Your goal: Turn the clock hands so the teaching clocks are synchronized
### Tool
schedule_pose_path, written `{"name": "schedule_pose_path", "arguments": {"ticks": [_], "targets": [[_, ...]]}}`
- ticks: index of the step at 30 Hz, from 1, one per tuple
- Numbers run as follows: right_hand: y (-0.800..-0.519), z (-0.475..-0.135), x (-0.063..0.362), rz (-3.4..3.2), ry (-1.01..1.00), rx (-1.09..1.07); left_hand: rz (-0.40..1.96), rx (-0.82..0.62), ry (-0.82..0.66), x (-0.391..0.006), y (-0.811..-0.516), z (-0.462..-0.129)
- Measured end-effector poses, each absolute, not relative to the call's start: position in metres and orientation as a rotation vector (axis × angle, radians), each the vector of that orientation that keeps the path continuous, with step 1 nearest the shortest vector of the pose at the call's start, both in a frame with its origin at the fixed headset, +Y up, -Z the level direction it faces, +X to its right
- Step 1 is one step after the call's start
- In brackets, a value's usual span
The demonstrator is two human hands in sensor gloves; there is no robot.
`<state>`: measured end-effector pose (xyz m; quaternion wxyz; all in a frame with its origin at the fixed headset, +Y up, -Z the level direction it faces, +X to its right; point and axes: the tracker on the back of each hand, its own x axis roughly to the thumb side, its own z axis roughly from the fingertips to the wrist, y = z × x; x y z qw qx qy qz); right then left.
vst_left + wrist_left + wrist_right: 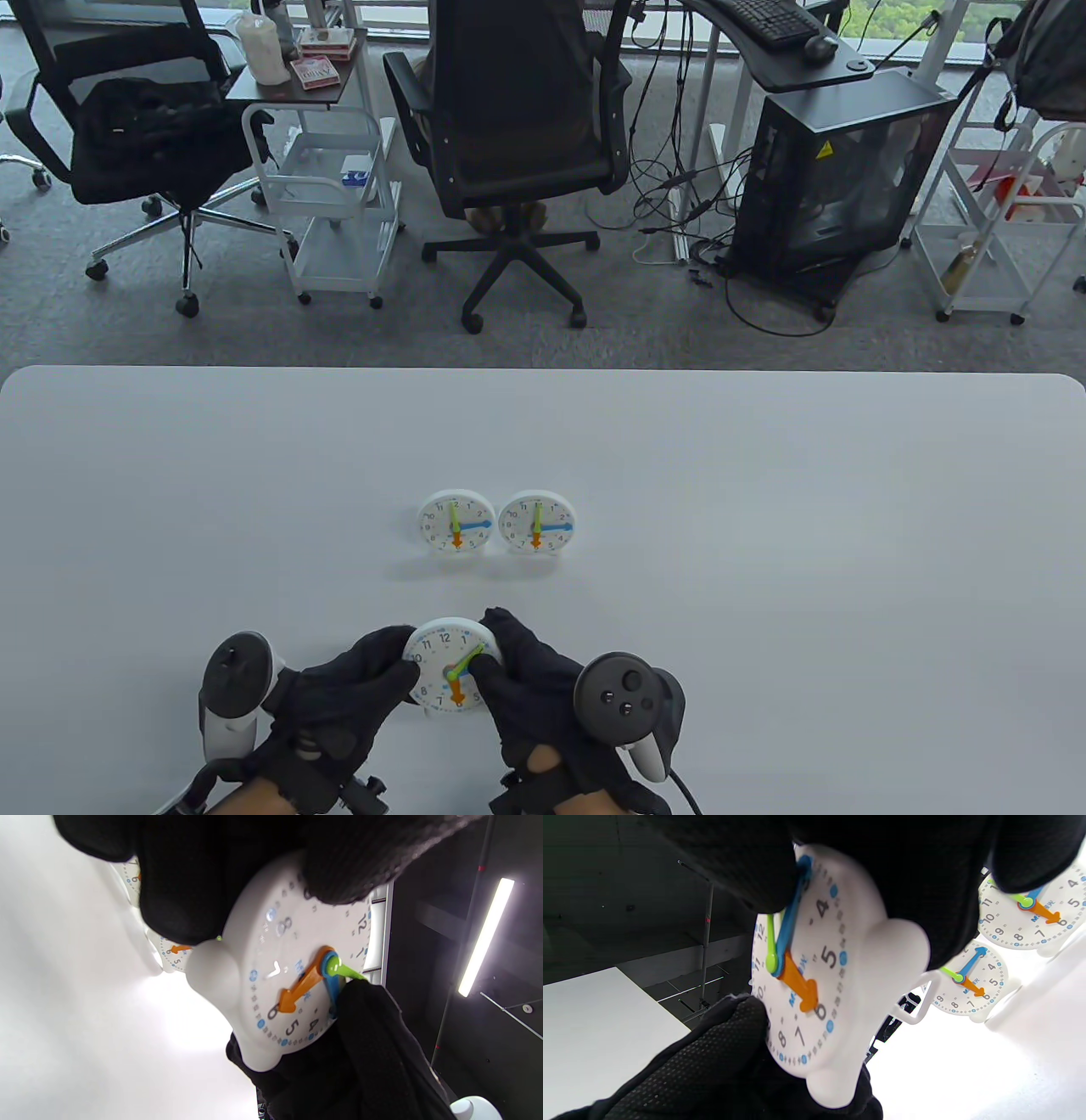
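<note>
Three clocks on the table (764,475) — two stand side by side further out, the left one (456,521) and the right one (536,522), both showing green up at twelve, blue out at three, orange down at six. The third clock (447,665) is up off the table between my hands, near the front edge. My left hand (352,688) grips its left rim, fingers curled round the edge, thumb on the face by the ten. My right hand (530,679) wraps the other side, and a fingertip (763,878) presses against the blue hand (791,921) near the four, closed in on it — no gap there. The green hand (467,660) points toward the one or two, not twelve, so it doesn't match yet; orange (299,986) sits at six, fine. Risks, as I judge them: my fingertip lies close to the green hand too — I could drag both and overshoot. If the hands are geared, shifting blue may pull orange off six. And pushing sideways could twist the clock out of my left grip.
</note>
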<state>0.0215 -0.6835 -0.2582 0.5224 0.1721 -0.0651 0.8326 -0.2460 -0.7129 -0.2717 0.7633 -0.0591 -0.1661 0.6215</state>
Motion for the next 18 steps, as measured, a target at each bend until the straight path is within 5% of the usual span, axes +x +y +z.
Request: {"name": "schedule_pose_path", "arguments": {"ticks": [18], "targets": [[-0.6851, -0.2584, 0.0218, 2.037, -0.169, 0.374, 1.249, -0.072, -0.411, -0.2434, -0.7123, -0.2699]]}}
